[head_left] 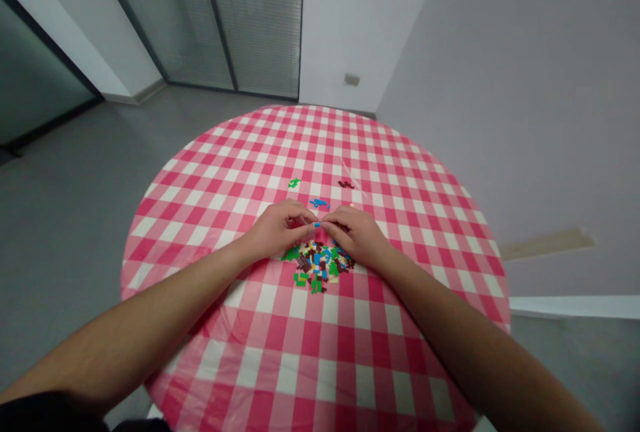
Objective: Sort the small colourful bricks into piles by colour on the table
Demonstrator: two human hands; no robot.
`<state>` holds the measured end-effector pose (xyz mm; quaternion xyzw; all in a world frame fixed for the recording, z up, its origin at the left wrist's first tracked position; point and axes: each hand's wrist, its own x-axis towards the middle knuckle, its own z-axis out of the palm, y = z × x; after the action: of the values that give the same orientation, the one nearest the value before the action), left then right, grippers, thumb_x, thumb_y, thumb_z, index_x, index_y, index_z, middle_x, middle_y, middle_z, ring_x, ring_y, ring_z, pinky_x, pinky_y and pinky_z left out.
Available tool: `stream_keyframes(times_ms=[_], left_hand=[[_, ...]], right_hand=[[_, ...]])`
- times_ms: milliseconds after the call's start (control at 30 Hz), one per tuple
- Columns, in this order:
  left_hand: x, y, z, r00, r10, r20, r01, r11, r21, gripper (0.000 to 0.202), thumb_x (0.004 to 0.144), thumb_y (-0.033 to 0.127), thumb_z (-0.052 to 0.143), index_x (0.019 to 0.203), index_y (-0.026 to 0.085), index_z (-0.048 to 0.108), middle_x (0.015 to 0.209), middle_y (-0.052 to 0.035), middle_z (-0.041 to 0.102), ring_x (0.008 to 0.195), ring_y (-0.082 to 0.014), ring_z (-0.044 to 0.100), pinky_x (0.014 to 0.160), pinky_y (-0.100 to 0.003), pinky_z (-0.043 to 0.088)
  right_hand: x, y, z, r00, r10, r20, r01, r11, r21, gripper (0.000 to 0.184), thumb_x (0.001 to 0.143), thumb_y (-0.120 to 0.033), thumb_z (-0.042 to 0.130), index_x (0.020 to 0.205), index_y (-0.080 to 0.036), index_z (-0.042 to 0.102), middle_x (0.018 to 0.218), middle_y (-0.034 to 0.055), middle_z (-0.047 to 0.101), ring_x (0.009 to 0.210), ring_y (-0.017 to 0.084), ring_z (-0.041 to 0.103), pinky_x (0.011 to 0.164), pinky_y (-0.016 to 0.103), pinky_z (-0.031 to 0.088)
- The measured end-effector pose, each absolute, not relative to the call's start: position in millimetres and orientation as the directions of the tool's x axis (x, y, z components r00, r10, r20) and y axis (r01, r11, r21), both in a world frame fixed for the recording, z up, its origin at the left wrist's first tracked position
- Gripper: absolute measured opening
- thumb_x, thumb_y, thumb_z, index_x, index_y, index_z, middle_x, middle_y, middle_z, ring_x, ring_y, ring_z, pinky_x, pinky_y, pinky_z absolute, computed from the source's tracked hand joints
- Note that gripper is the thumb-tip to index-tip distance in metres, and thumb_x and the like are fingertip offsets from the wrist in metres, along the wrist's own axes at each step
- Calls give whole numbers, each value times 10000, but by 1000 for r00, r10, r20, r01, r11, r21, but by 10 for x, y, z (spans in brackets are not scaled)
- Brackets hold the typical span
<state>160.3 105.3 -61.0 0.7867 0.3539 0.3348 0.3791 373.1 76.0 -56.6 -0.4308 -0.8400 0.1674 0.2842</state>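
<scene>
My left hand (279,231) and right hand (356,236) are closed and curled toward each other, with my fingertips (306,221) meeting in a pinch. A small blue plastic brick (317,225) shows at the pinch, but I can't tell which hand has it. Just below my hands, on the side nearest me, lies a heap of small plastic bricks (317,267) in green, dark brown, blue and yellow, almost touching my palms. Just past my fingertips sits a blue brick cluster (319,203), with a green brick cluster (294,183) farther out to the left and a dark brown brick cluster (345,184) farther out to the right. All of it rests on a pink-and-white gingham tablecloth (215,325) covering a round table. Beyond that are a grey floor (85,219), a glass partition with blinds (250,19) and a pale wall (505,85).
</scene>
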Motion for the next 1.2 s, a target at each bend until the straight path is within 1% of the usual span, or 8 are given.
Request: stream_keyframes(times_ms=[200,300,400,533,767,933,1067,1200], left_hand=[[1592,1070,-635,554,777,299,301,-521,799,98,821,251,681,886,199,731,856,-42,713,839,-170,649,777,-300,506],[1590,1068,-629,551,784,287,312,-512,800,109,843,253,661,906,202,734,881,-49,716,858,-175,651,781,-305,506],[1593,1065,-608,541,794,277,322,-500,804,125,861,262,648,922,201,739,910,-59,721,873,-183,652,791,-317,506],[1598,1073,-590,548,793,267,349,-506,789,139,876,270,620,879,195,737,864,-54,720,845,-184,643,797,-329,496],[1602,1079,-604,568,781,258,353,-515,781,171,892,284,590,859,195,732,841,-53,714,843,-189,633,799,-336,485],[1607,1070,-605,593,770,238,366,-520,772,204,913,296,558,875,197,733,842,-51,716,859,-191,631,807,-341,480],[1595,1083,-625,524,812,255,369,-487,792,232,927,278,517,959,203,735,949,-68,727,891,-188,643,818,-339,493],[1574,1100,-650,459,850,260,382,-453,806,250,919,281,519,1018,202,735,1011,-73,730,927,-185,654,834,-320,501]], right_hand=[[3727,763,-571,-454,840,297,633,538,-557,246,963,-277,493,932,-196,723,883,70,734,820,189,653,748,303,480],[3739,764,-588,-453,832,321,621,553,-555,243,961,-280,501,955,-195,729,894,70,737,819,183,651,744,298,476],[3750,764,-604,-450,821,352,610,571,-550,220,938,-306,554,987,-186,731,841,68,725,763,175,635,703,288,470],[3752,765,-616,-426,828,364,622,560,-547,212,919,-334,594,998,-197,735,786,58,706,707,165,611,658,277,459],[3751,766,-625,-386,828,407,625,559,-545,212,915,-330,605,1028,-203,731,800,58,712,678,157,605,647,275,467],[3742,761,-610,-404,815,415,625,577,-525,167,913,-283,602,946,-203,745,815,63,719,702,163,620,661,275,469],[3759,790,-605,-355,862,363,686,504,-525,166,898,-252,607,969,-195,746,805,62,715,709,170,619,673,284,464],[3811,853,-626,-290,922,257,765,385,-516,176,876,-246,623,963,-166,753,819,73,723,719,179,622,679,293,452]])
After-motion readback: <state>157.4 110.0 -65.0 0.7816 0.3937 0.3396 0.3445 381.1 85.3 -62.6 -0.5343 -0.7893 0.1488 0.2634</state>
